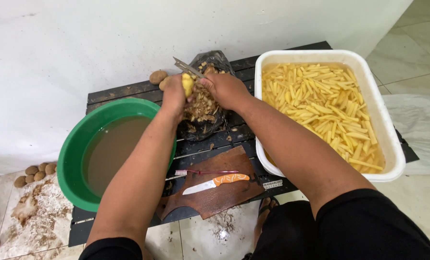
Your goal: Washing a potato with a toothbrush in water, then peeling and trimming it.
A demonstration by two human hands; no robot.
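The left hand (pixel 174 94) grips a half-peeled potato (pixel 187 84) over a black bag (pixel 210 127) of peelings on the tabletop (pixel 123 91); the right hand (pixel 224 89) is closed round a peeler (pixel 188 68). Much looks done (the white tub (pixel 393 144) holds many cut strips in water). Unpeeled potatoes (pixel 158 76) wait behind and on the floor (pixel 37 171).

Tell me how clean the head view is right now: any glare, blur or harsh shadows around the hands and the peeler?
Head view: light is soft and even, with no harsh shadows; the left hand, right hand and peeler read sharp enough, with no obvious motion blur. The white wall is bright but not blown out. Mild sheen on the water in the green basin; straight edges bow slightly toward the frame's borders.
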